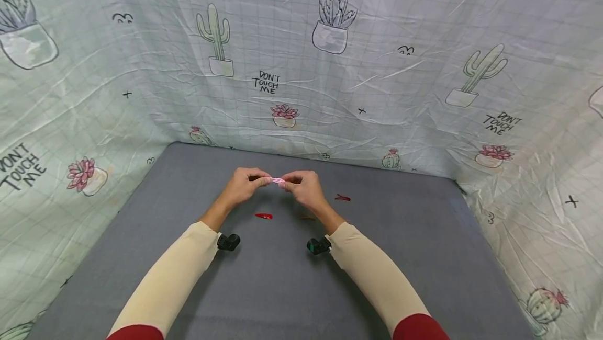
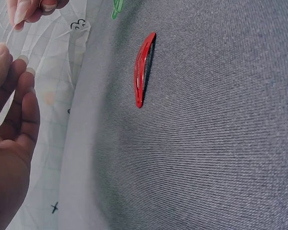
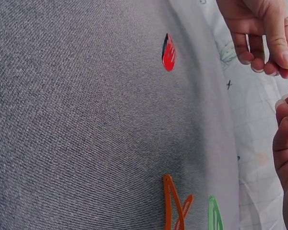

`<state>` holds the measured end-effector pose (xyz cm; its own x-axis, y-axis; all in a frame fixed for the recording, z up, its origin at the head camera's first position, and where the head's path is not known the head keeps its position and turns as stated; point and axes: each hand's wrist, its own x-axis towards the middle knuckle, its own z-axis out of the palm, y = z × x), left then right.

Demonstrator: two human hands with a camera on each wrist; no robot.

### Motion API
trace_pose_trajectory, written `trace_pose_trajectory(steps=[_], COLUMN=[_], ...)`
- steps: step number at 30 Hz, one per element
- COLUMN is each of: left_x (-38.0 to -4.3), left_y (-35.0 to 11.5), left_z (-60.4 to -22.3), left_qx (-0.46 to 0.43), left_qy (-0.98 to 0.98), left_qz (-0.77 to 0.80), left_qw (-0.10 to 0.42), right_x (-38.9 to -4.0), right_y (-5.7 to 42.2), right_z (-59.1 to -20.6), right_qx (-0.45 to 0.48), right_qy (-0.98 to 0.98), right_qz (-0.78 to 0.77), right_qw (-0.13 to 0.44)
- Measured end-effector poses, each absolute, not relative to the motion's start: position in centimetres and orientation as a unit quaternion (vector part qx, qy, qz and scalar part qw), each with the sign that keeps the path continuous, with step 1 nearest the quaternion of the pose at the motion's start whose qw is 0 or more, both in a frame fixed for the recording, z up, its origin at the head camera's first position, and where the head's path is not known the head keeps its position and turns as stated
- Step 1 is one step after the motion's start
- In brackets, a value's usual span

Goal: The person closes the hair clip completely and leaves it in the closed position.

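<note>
The head view has both hands grasping: left hand (image 1: 242,185) and right hand (image 1: 306,188) each pinch one end of a pink hair clip (image 1: 277,180) between thumb and fingertips. It is held above the far part of the grey table (image 1: 282,282), before the patterned cloth (image 1: 301,83). Gripping only the ends probably steadies it from both sides and leaves its middle uncovered. Nearer than the hands, a red clip (image 1: 264,216) lies on the left; an orange clip (image 3: 168,203), its two parts spread, lies to its right, partly behind the right wrist in the head view. A green clip (image 3: 214,213) lies farther off than the orange one, and a dark red clip (image 1: 343,197) far to the right. Their separate spots likely keep them from tangling. The wrist views catch just a thin edge of the held clip, so whether it is snapped closed I cannot tell.
</note>
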<state>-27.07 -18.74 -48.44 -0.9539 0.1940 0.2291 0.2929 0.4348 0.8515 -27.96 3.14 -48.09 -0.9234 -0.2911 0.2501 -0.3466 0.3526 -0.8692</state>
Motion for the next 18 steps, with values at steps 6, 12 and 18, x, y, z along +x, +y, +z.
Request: trace_pose_trajectory(steps=[6, 12, 18], left_x=[-27.28, -27.52, -27.65], left_y=[-19.14, -19.25, -19.14], left_z=[-49.05, -49.27, -49.4], left_qx=[-0.137, -0.136, -0.133], left_qy=[-0.843, -0.845, -0.845], left_qz=[-0.518, -0.516, -0.518], left_qw=[0.042, 0.035, 0.027], right_x=[-28.27, -28.3, -28.29], right_y=[2.75, 2.53, 2.45], right_z=[-48.59, -48.83, -49.08], right_qx=[0.192, 0.185, 0.182], right_qy=[-0.826, -0.829, -0.834], right_qz=[0.53, 0.527, 0.52], right_qw=[0.024, 0.025, 0.028])
